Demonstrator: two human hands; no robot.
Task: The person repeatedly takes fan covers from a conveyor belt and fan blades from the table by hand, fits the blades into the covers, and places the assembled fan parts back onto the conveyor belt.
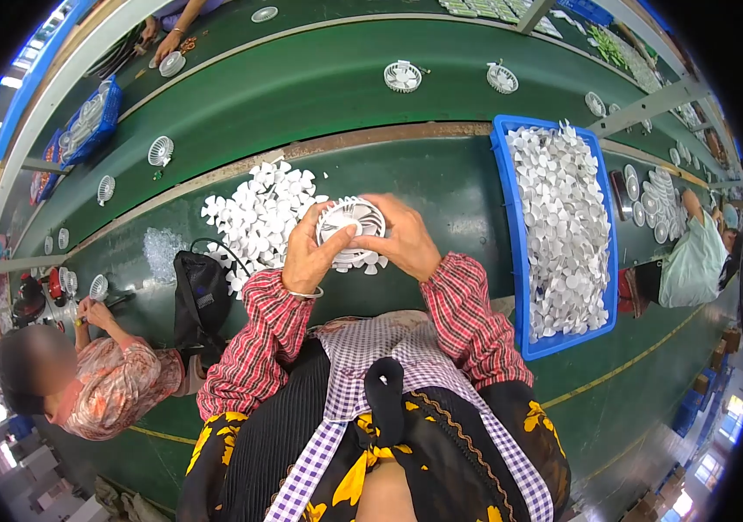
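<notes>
Between my two hands is a small white fan (369, 223) with a round slatted housing, held above the green bench. My left hand (309, 250) grips its left side, the thumb lying across the fan's middle. Fingers of my right hand (410, 242) wrap the right rim, with the thumb near the lower edge. Part of the fan's centre is hidden under the thumbs. A heap of loose white fan blades (258, 209) lies on the bench beside and below my left hand.
A blue crate (521, 287) full of white blades stands at the right. Beyond the bench, a green conveyor belt (302, 83) carries several fans. Left of me are a black bag (202, 291), clear plastic bits (165, 252) and a seated person (119, 383). Another person (693, 261) sits at the right.
</notes>
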